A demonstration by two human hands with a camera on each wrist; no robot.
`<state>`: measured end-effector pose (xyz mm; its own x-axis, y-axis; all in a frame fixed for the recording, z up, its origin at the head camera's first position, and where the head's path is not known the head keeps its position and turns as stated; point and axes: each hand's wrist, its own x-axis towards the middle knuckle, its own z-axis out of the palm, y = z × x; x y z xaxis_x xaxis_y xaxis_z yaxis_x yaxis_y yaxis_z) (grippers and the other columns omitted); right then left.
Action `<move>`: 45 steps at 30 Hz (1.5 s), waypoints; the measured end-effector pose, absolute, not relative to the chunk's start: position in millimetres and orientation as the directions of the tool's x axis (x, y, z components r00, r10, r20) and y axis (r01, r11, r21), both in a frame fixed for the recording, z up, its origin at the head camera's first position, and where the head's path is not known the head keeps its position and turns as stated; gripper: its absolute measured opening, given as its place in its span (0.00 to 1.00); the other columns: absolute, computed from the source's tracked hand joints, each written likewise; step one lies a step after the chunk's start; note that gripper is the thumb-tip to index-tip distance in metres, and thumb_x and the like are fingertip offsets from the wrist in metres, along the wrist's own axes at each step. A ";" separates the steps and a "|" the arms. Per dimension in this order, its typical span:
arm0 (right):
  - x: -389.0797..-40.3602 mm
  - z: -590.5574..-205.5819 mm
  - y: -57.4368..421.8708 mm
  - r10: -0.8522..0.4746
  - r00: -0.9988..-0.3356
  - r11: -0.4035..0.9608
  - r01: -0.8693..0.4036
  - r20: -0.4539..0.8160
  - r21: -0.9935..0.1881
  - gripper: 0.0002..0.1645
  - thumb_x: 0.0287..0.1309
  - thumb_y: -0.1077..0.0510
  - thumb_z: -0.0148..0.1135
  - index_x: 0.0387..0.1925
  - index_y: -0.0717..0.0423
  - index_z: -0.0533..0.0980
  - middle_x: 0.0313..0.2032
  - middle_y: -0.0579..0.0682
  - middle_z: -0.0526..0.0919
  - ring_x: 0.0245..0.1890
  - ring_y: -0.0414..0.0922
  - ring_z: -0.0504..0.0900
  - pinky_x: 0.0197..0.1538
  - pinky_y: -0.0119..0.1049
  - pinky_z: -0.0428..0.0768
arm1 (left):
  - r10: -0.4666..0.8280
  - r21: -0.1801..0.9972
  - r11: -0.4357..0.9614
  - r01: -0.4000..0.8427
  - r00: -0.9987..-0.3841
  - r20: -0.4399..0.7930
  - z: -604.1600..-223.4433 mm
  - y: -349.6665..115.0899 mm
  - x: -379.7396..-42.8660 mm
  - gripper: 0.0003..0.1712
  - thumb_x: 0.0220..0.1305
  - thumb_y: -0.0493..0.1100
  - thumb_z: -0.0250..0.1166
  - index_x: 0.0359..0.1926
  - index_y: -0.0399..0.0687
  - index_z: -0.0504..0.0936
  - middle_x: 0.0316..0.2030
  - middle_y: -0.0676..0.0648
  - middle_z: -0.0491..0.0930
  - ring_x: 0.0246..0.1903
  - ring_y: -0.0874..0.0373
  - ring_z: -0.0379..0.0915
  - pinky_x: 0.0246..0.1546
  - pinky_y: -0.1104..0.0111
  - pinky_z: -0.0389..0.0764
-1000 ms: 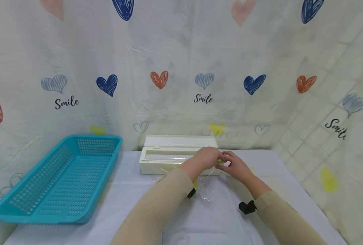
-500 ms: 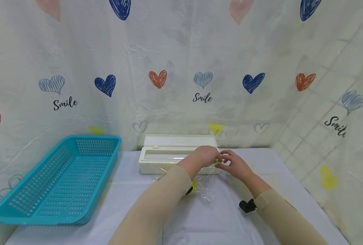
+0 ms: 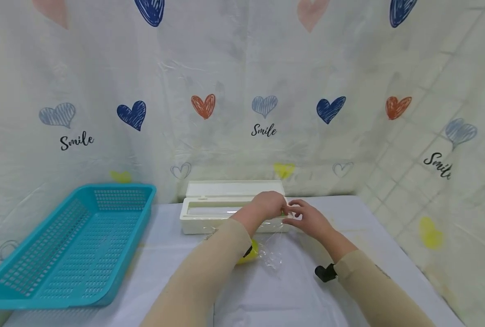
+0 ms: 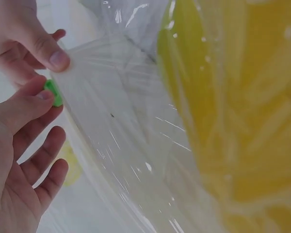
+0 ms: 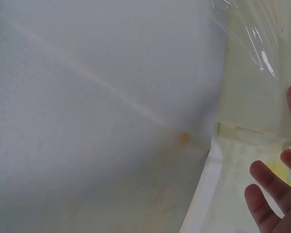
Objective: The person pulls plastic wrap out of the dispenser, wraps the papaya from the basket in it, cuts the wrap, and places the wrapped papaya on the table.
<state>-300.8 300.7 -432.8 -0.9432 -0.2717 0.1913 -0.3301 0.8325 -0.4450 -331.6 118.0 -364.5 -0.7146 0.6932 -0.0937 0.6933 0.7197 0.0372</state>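
Observation:
A white cling film dispenser point(image 3: 214, 225) stands at the back of the table with its lid up. My left hand point(image 3: 268, 204) pinches the small green cutter slider point(image 4: 53, 93) near the dispenser's right end. Close beside it, my right hand point(image 3: 311, 221) holds that right end, its thumb point(image 4: 59, 59) on the film at the corner and its other fingers spread. Clear cling film point(image 3: 271, 256) hangs from the dispenser toward me. It drapes over a yellow thing point(image 4: 252, 111) with a yellow-green side, mostly hidden in the head view by my left sleeve.
A turquoise perforated basket point(image 3: 121, 268) stands on the left of the white-covered table point(image 3: 275, 299). A heart-print curtain point(image 3: 226, 150) hangs directly behind the dispenser. Black wrist cameras, such as the right one point(image 3: 325, 273), stick out below the sleeves.
My left hand has shifted slightly left along the dispenser with the green slider. The head view has turned a little to the right. More of the yellow thing shows beside my left sleeve.

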 end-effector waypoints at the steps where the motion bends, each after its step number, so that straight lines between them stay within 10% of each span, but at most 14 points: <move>1: -301.1 -432.0 299.6 -0.266 -0.945 0.830 -0.325 0.190 -0.453 0.29 0.54 0.40 0.72 0.53 0.51 0.83 0.60 0.51 0.75 0.47 0.51 0.81 0.47 0.48 0.78 | 0.690 0.038 0.722 0.690 -0.717 -0.095 -364.5 116.3 -332.6 0.14 0.69 0.43 0.63 0.46 0.70 0.88 0.46 0.66 0.83 0.48 0.66 0.77 0.48 0.69 0.77; 45: -294.5 -426.4 294.3 -0.285 -0.947 0.857 -0.321 0.148 -0.403 0.37 0.59 0.41 0.67 0.65 0.54 0.74 0.63 0.56 0.72 0.48 0.52 0.80 0.45 0.47 0.78 | 0.542 0.116 0.839 0.531 -0.833 -0.108 -362.1 -61.4 -323.8 0.10 0.64 0.38 0.68 0.37 0.61 0.90 0.38 0.60 0.84 0.40 0.62 0.77 0.49 0.66 0.78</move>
